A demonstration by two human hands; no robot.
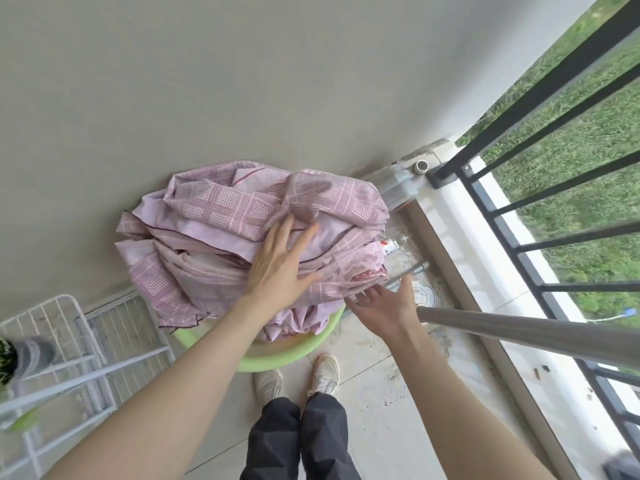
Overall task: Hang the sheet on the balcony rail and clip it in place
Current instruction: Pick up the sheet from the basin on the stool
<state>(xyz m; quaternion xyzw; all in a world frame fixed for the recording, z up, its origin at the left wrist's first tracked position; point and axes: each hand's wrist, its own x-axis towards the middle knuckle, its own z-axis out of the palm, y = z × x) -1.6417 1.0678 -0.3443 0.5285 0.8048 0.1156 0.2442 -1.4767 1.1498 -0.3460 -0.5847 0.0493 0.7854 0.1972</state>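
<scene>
Nearest to the camera are the person's dark trousers [298, 441] and two pale shoes [298, 375], standing on the tiled floor [374, 410]. Both bare forearms go forward from here.

The left hand [280, 268] lies flat on top of the sheet [242, 216], with its fingers straight and a little spread; it presses on the cloth and does not grip it. The right hand [384, 303] is at the right lower edge of the sheet, palm up, fingers relaxed and apart. Its fingertips [360, 296] touch the hem or are just beside it; I cannot tell which.

The sheet is pink with a white check pattern. It is crumpled in a heap inside a green basin [273, 358] on the floor, near the grey wall [242, 81].

At the left stands a white wire drying rack [69, 341]. At the right a steel rail [519, 334] crosses the view, and behind it are the black balcony bars [540, 98] and the grass [588, 140].
</scene>
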